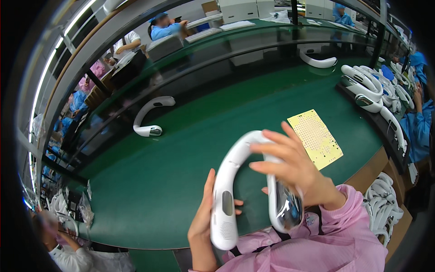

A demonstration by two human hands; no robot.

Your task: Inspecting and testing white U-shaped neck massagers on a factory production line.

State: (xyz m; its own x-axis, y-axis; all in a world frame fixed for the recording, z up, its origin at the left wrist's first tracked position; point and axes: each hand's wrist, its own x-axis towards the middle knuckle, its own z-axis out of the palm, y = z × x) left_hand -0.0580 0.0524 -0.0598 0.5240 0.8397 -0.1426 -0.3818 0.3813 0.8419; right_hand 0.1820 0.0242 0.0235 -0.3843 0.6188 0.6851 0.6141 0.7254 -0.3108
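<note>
A white U-shaped neck fan (226, 170) is held up in front of me, its two ends pointing down toward me. My left hand (201, 224) wraps the left arm of the fan, with fingertips showing on its inner side beside a grey oval panel. Across the upper right of the curve lies my right hand (299, 165), its fingers slightly blurred and bent around the fan. Below that hand shows the fan's glossy dark end. A yellow sheet (317, 140) covered in small marks lies on the green table (140, 190), just beyond my right hand.
Further neck fans rest at the far left (144, 113) and far right (319, 62) of the table. More fans (369, 86) pile up at the right edge. A cardboard box (401, 233) of white parts stands at lower right. Metal posts frame the bench; co-workers sit around.
</note>
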